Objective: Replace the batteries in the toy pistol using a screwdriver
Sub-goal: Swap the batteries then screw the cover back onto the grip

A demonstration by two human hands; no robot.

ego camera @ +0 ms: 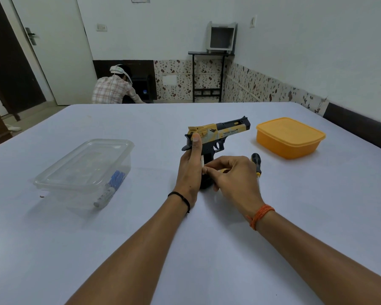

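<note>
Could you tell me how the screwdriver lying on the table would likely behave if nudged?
The black-and-yellow-handled screwdriver looks round in handle and shaft, so it may roll on the smooth white table. It seems rigid and probably light.

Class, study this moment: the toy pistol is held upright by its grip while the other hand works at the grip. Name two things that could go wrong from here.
1. The screwdriver lies loose on the table right behind the right hand; a wrist movement could knock it and set it rolling.
2. The left hand holds the toy pistol by the grip alone, with the heavy top unsupported. While the right hand's fingers work at the grip, the pistol could tip or twist, and small parts might drop.
</note>
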